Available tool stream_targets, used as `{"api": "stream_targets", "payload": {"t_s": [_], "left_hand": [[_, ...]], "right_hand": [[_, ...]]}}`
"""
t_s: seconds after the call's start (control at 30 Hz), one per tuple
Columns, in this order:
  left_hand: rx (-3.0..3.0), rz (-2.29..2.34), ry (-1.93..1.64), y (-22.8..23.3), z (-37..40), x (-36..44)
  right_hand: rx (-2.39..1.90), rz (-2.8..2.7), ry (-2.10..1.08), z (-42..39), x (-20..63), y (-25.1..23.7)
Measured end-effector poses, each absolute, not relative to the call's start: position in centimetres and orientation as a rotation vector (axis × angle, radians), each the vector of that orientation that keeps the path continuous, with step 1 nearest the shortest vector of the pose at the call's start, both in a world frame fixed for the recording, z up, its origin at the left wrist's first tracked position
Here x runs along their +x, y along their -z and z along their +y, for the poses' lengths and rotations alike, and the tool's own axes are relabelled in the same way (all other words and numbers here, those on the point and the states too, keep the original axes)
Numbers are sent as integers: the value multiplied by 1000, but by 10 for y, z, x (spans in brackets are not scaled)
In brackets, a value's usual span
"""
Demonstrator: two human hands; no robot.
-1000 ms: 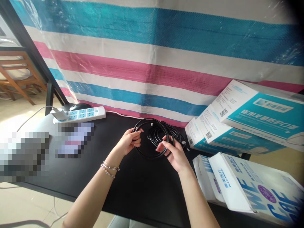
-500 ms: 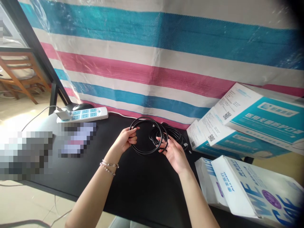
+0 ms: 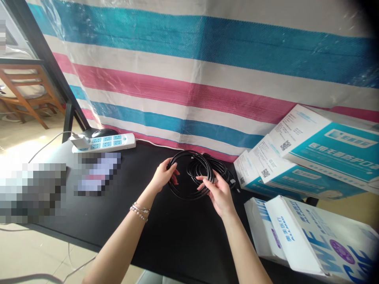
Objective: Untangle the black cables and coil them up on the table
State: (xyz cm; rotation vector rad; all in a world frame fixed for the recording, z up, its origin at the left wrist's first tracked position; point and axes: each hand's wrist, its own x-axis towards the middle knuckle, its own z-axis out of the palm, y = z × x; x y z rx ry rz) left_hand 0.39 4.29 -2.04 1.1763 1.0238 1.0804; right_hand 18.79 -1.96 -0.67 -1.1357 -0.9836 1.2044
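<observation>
Two hands hold one coil of black cable (image 3: 191,173) above the black table (image 3: 166,232), right of the power strip (image 3: 104,142). Left hand (image 3: 163,178) fingers pinch the loop's left side; right hand (image 3: 218,193) fingers curl round its right side. Likely light, limp, springy — grip opposite sides.

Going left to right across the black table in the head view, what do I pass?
White power strip → left hand → black cable coil → right hand → teal and white boxes.
</observation>
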Motion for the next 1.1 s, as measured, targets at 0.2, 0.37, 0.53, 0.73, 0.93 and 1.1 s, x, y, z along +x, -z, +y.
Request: {"api": "stream_targets", "payload": {"t_s": [0.2, 0.37, 0.53, 0.73, 0.93, 1.1], "left_hand": [[1277, 1100, -1017, 27, 46, 4], [1352, 1118, -1070, 25, 45, 5], [1384, 1104, -1137, 18, 41, 8], [1481, 1120, -1096, 19, 39, 8], [1555, 1241, -1018, 22, 40, 7], [1607, 1269, -1005, 22, 39, 8]], "right_hand": [[-1194, -1057, -1016, -18, 188, 9], [-1384, -1115, -840, -20, 187, 8], [-1573, -1233, -605, -22, 187, 6], [-1680, -1342, -199, -25, 189, 8], [-1661, -1416, -25, -24, 191, 12], [-1652, -1462, 70, -24, 191, 12]]}}
